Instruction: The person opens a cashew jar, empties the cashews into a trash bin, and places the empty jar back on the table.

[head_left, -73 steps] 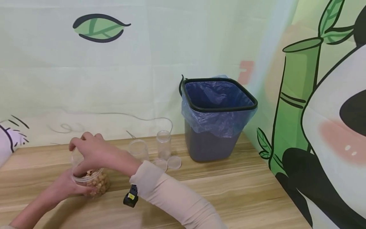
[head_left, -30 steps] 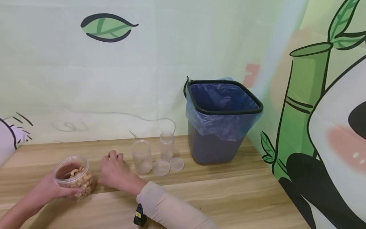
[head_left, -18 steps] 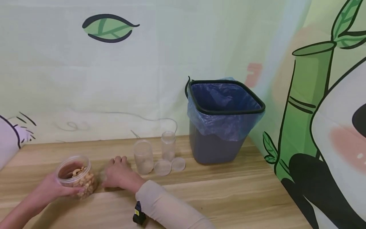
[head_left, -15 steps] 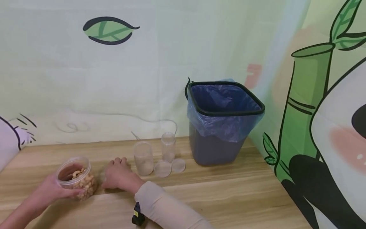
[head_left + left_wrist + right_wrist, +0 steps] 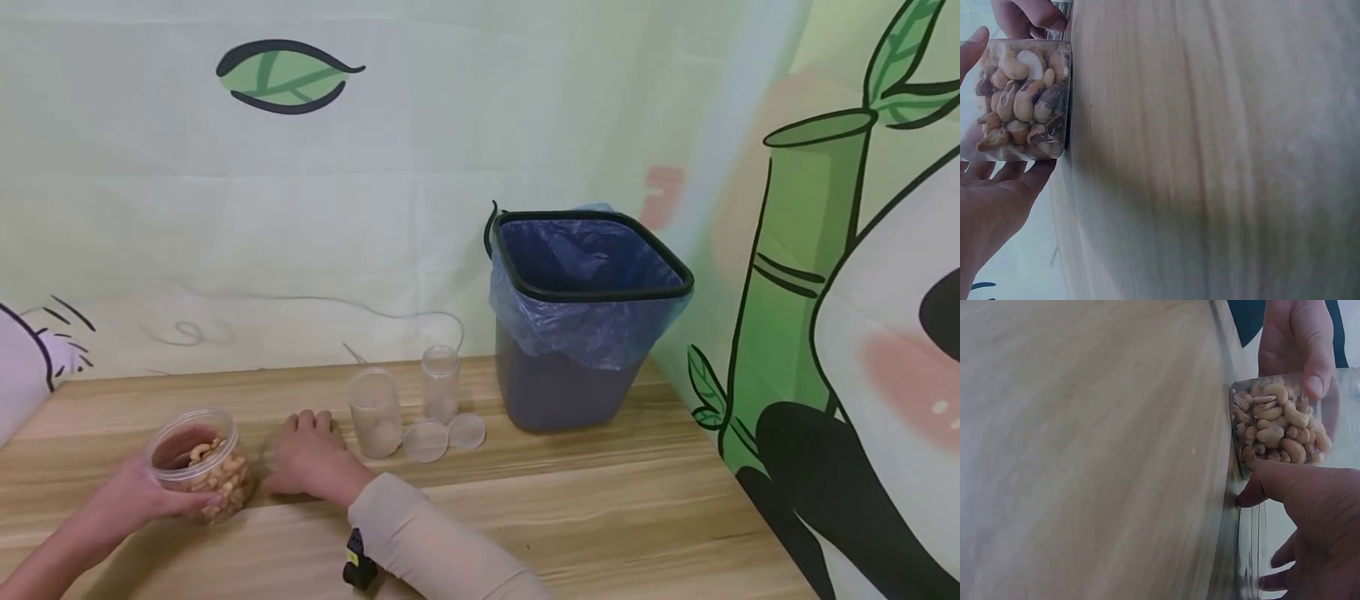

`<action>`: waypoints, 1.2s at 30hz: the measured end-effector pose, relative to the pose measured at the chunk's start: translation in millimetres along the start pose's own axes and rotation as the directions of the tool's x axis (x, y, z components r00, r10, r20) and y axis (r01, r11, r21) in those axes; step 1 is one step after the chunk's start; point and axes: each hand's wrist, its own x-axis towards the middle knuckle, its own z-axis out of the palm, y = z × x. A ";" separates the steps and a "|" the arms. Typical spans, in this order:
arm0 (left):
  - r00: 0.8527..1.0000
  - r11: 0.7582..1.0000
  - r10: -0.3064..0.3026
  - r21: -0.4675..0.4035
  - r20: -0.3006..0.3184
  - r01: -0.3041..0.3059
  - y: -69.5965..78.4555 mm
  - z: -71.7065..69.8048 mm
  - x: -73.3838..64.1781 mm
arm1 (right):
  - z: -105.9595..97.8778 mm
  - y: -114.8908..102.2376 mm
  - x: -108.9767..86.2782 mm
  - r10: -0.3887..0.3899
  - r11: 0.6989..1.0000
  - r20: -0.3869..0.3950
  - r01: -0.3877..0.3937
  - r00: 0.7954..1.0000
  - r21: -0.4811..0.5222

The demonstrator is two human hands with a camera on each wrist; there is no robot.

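My left hand [image 5: 153, 492] grips a clear plastic jar [image 5: 972, 100] around its side. Cashews [image 5: 1275, 422] fill its lower part, and its mouth faces up in the head view. To the right of the jar, my right hand [image 5: 307, 457] is low at the tabletop, its back toward the head camera. In the right wrist view, its thumb and fingers are curled about the edge of a clear round lid [image 5: 1249, 550] that lies flat against the wood. From the head camera most of this lid is hidden by the hand.
Two clear plastic jars, a wider one [image 5: 375, 417] and a narrower one [image 5: 441, 387], stand beyond my right hand. Beside them lie two clear lids, one larger [image 5: 426, 441] and one smaller [image 5: 467, 432]. A lined bin [image 5: 562, 383] stands at the table's back right, near the printed backdrop [image 5: 375, 208].
My right hand has left the jar's mouth and come down to the table on its right. The left hand has kept hold of the jar. In the last half second both have stayed nearly still.
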 end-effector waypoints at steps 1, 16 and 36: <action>1.000 1.000 -0.005 -0.009 0.006 0.005 0.0 -0.2 0.4 | -0.5 0.8 -0.3 -0.001 1.000 -0.002 0.001 1.000 -0.007; 1.000 1.000 0.003 0.001 0.002 -0.003 -1.5 1.6 1.3 | -54.0 14.9 -39.8 -0.202 0.976 -0.196 0.181 0.960 -0.119; 1.000 0.999 -0.016 0.030 -0.007 0.016 -0.4 1.2 0.3 | -165.5 135.6 -117.7 -0.181 0.939 -0.486 0.297 0.855 0.172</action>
